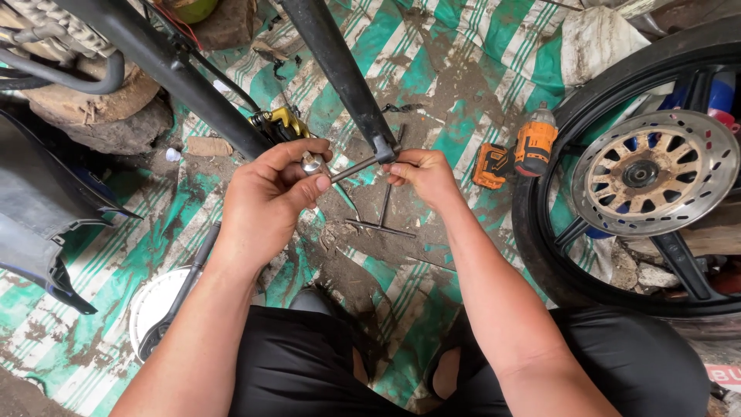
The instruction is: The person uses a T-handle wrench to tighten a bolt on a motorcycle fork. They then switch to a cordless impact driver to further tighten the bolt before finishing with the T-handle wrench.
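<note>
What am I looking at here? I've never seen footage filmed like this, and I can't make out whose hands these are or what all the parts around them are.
There is one picture, taken by a camera worn on a person's head and looking down, so both hands are that person's own, with knees in black shorts at the bottom.

The left hand pinches the silvery head of a long metal axle bolt. The right hand steadies the lower end of a black fork leg, where the bolt passes through. A second fork leg runs beside it, with a yellow brake caliper between them.

On the muddy green-and-white striped tarp lie a T-handle wrench and an orange cordless drill. On the right lies a black motorcycle wheel with its brake disc.
</note>
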